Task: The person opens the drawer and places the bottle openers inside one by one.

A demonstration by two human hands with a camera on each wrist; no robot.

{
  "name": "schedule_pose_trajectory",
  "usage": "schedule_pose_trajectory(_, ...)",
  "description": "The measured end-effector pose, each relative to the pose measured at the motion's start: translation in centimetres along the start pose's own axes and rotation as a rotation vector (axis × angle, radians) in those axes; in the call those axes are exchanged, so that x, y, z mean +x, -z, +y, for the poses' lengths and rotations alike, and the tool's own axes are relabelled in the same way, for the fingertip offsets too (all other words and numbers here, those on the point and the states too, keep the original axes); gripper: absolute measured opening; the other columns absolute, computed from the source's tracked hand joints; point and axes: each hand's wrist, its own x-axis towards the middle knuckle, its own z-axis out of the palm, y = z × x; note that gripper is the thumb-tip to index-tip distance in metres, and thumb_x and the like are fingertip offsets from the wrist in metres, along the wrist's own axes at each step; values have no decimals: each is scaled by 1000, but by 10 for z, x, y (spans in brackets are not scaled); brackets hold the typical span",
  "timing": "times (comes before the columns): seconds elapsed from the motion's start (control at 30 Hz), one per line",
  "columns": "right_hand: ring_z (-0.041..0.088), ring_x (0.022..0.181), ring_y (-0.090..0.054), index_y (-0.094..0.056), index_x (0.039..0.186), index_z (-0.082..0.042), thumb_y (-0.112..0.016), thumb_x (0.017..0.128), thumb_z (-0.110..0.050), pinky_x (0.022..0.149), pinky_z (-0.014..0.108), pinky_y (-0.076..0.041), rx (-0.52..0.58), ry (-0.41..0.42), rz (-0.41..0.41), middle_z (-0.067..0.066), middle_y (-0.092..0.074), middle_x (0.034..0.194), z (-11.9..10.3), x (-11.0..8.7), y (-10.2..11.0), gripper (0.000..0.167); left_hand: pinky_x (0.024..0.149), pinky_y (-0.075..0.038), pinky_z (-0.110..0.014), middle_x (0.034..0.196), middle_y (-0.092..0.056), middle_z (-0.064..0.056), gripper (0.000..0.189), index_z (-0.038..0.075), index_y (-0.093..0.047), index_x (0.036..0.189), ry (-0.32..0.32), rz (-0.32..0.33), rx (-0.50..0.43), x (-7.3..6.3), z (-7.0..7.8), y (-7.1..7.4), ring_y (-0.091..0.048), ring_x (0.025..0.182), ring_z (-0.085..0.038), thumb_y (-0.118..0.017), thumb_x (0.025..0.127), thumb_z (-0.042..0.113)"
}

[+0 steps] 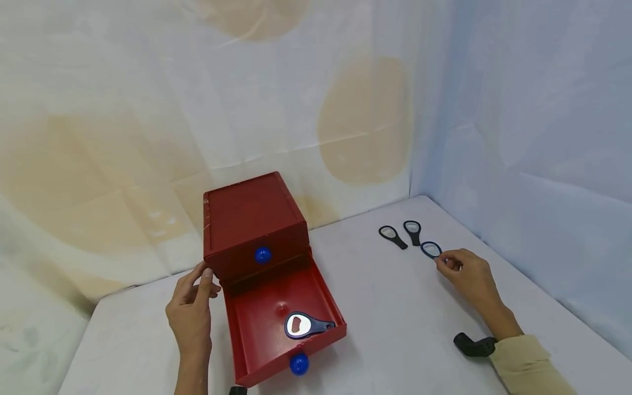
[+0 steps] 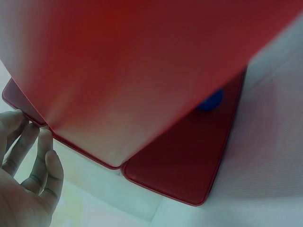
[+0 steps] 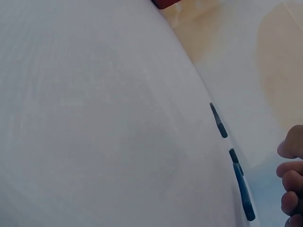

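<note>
My left hand [image 1: 190,312] touches the lower left front corner of a red drawer box [image 1: 252,214], its fingers loosely bent. The drawer [image 1: 276,296] is pulled out. In it lies a dark blue bottle opener [image 1: 308,326] with a bright metal head, its handle resting on the drawer's front wall. At the right, my right hand [image 1: 469,274] is over the handle end of a blue-rimmed bottle opener [image 1: 432,249] and hides that handle in the head view. The right wrist view shows the curled fingertips [image 3: 291,179] apart from this opener [image 3: 244,194], which lies on the table.
Two black bottle openers [image 1: 393,237] lie close together farther back on the white table [image 1: 385,318]. Blue knobs sit on the upper front [image 1: 263,255] and the drawer front. Cloth walls [image 1: 296,109] stand behind and at the right.
</note>
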Motion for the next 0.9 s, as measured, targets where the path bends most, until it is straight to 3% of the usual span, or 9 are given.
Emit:
schedule_pose_trajectory(0.57,19,69,-52,-72,95,6,-77,85,-13,59,32,-43,-57,-64,-77,4,-58,77,17,-2,4,21,73,-49,-19,102,-66,-3,27,16,-73,124,8,-3,18,0,1,0,-62,71,-13,-67,98,23)
schedule_pose_trajectory(0.9,23,71,-55,-70,98,7,-76,88,-20,58,33,-43,-66,-162,-153,8,-61,80,20,-5,1,30,72,-50,-18,102,-66,-3,28,15,-73,124,6,-3,14,0,1,1,-62,71,-13,-67,98,22)
